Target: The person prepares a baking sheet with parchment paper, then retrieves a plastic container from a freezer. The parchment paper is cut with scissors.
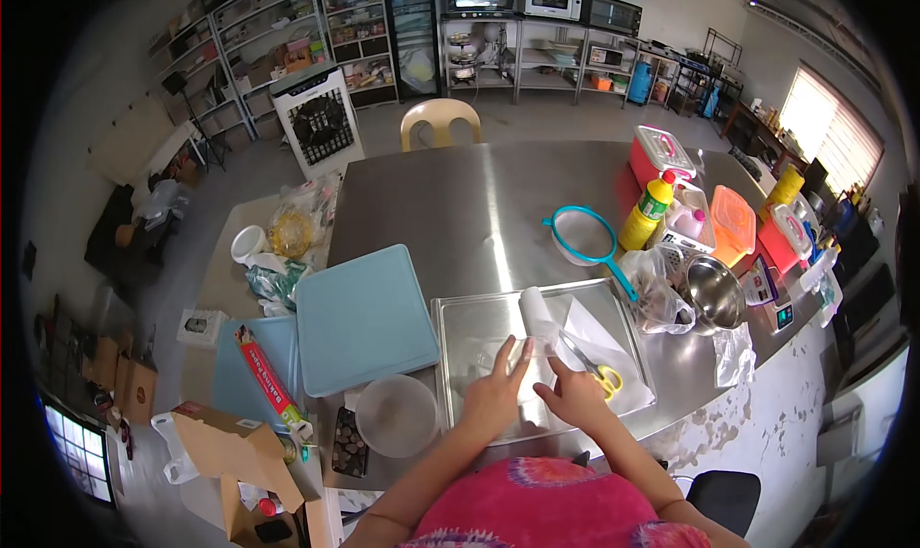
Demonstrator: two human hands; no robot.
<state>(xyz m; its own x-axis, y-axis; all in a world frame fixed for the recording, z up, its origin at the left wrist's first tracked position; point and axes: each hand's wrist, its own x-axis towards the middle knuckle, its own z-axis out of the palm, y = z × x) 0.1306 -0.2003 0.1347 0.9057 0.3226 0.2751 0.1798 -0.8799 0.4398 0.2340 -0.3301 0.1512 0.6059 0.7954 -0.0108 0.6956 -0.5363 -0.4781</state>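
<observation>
Forearms reach forward; left hand [494, 392] and right hand [575, 397] press flat, fingers spread, on baking paper [599, 335].

White lettering is running along the long red box [271, 376] lying in the lower left of the frame. It is looking like "Baking Paper", though the letters are small and slanting. A green label is wrapping the yellow bottle [644, 217] standing in the upper right, and a white sticker is sitting on the cardboard box [230, 445] at the bottom left. The print on both is staying too small to read.
</observation>
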